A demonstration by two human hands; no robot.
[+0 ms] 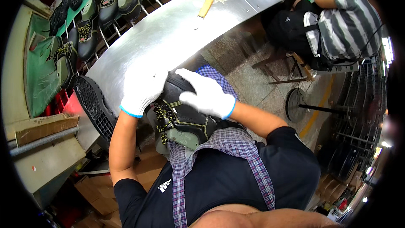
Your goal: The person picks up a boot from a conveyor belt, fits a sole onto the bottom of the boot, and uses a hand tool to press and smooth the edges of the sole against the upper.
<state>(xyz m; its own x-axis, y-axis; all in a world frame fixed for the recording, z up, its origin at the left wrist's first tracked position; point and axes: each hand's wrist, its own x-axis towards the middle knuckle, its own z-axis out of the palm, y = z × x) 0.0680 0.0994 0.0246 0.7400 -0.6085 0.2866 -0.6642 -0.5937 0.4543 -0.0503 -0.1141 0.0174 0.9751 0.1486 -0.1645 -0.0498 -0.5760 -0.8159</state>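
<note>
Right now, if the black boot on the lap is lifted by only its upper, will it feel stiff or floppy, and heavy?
The black boot probably keeps its shape: its padded collar stands up under the right hand and left hand. It likely feels rather heavy, judging by the thick lugged sole standing beside it. The yellow-black laces look loose and would dangle.

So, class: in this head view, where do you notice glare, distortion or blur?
Head view: glare washes the metal table and the left hand glove; the fisheye bends the table edge; the boot looks sharp; the rim is dark.
</note>
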